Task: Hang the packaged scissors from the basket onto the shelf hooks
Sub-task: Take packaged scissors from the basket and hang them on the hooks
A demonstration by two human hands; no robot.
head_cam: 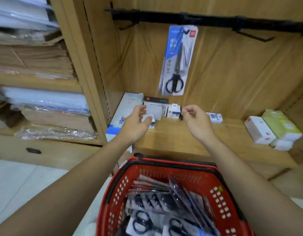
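Observation:
One packaged pair of black-handled scissors on a blue and grey card hangs from a hook on the black rail. Empty hooks stick out of the rail at the left and at the right. Below, the red basket holds several more packaged scissors. My left hand and my right hand hover over the wooden shelf below the hanging pack. Both have loosely curled fingers and hold nothing.
Small white boxes and a flat grey pack stand at the back of the wooden shelf. White and green boxes lie at its right end. Stacked paper and plastic-wrapped goods fill the shelves on the left.

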